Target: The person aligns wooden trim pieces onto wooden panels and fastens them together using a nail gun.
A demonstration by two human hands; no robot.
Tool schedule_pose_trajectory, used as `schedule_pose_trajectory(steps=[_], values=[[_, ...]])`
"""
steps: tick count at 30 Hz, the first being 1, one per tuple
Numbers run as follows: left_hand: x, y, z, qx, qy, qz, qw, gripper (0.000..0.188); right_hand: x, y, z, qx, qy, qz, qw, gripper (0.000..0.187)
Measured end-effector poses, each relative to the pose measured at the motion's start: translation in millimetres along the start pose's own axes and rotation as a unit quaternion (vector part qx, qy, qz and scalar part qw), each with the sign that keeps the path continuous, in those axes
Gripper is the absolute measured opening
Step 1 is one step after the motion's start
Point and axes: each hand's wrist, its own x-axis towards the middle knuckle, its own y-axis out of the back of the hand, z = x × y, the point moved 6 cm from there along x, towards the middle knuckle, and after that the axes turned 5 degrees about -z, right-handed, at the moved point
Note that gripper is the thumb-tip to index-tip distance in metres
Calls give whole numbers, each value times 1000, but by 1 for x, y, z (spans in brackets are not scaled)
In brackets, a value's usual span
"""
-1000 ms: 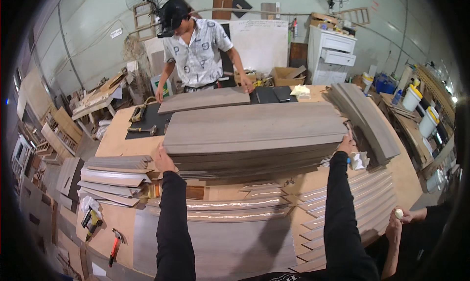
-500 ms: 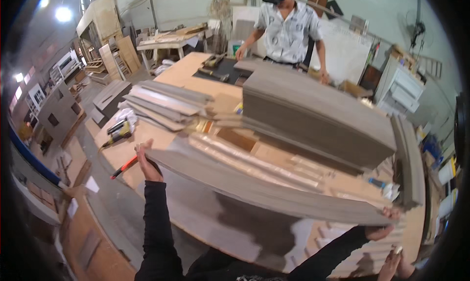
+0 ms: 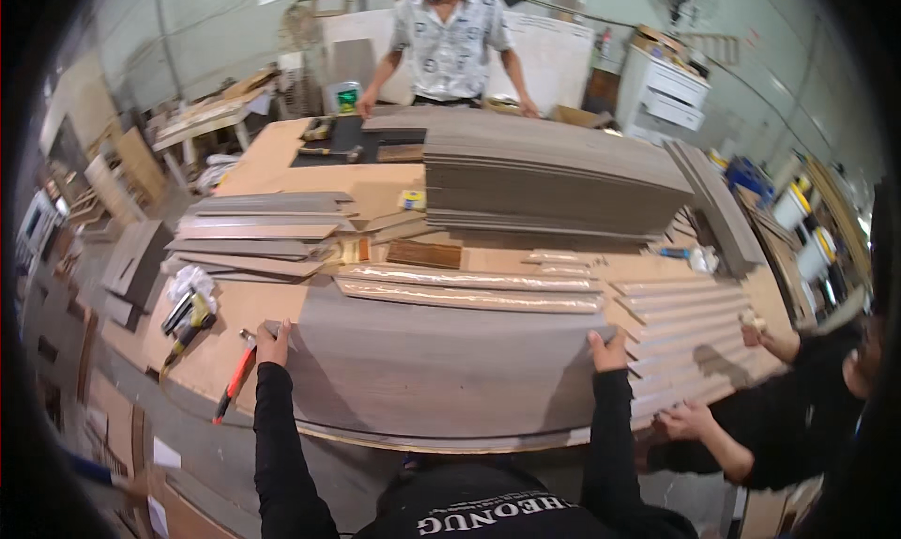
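Board had just moved from stack to near edge, over grey panel; so, likely, one piece separated. Left hand and right hand gripped opposite ends, partly closed; underside fingers hidden. Full contact with panel: could not tell. Table bore strips, hammer, drill. Co-worker stood opposite, another person right; white drawers near wall.

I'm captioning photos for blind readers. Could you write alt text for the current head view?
A person's left hand and right hand hold opposite ends of a long, flat grey-brown wooden board at a pale wooden worktable. Across it, a co-worker in a patterned white shirt stands beyond a thick stack of similar boards.
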Motion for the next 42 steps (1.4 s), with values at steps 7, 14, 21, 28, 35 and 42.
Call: schedule_pose_trajectory(steps=[7, 14, 21, 28, 35, 42], values=[[-7, -62, -3, 215, -136, -115, 960, 77, -16, -47, 29, -399, -145, 9, 905, 91], [-33, -59, -16, 277, -224, -48, 933, 76, -61, -69, 20, -423, -47, 40, 904, 85], [-1, -94, 58, 156, -290, -69, 942, 73, -50, -43, 19, -349, -94, 37, 932, 81], [49, -148, 129, 210, -328, -163, 907, 70, -40, -52, 10, -333, -29, 107, 936, 74], [33, -132, 116, 139, -261, -201, 934, 73, -46, -51, 4, -328, -3, 137, 935, 74], [89, -133, 56, -153, -116, -264, 945, 63, -42, -55, 7, -342, 9, 137, 930, 75]])
